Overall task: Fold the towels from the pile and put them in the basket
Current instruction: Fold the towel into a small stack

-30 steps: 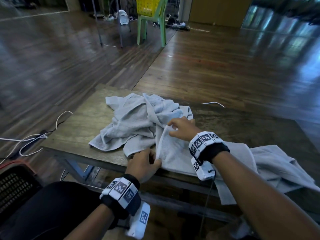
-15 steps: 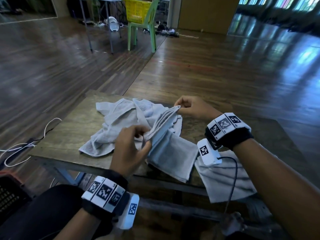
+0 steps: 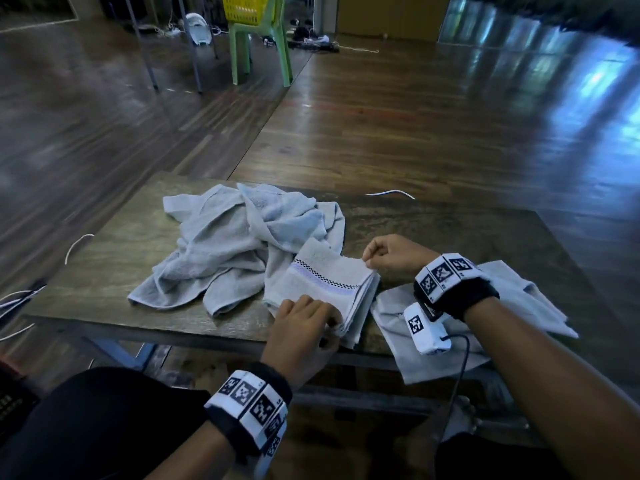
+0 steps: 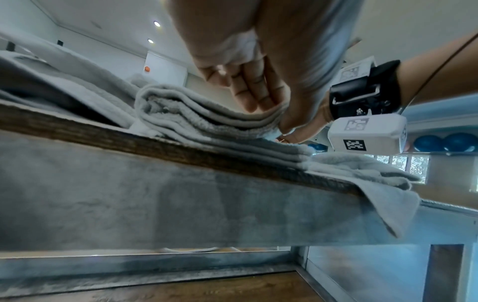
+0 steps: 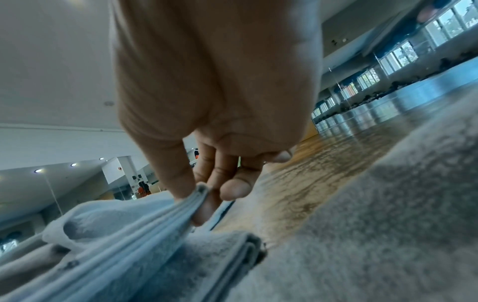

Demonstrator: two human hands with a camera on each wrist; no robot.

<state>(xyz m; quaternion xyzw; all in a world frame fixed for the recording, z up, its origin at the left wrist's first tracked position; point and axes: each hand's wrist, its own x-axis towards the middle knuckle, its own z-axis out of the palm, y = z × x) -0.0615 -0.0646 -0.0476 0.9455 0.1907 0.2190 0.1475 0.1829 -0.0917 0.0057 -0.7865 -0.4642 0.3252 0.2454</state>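
Right hand [image 3: 388, 259] pinches towel [image 3: 325, 285] far corner, left hand [image 3: 304, 327] pinches near corner — align edges, press flat on table [image 3: 121, 258] before lifting.

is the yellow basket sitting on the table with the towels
No, the yellow basket sits on a green chair across the floor, far from the table.

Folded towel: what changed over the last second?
The folded towel was lifted off the table, doubled over in the air, and laid back down, now smaller. The left hand and right hand held it throughout, pinching its near and far corners. The crumpled pile stayed put.
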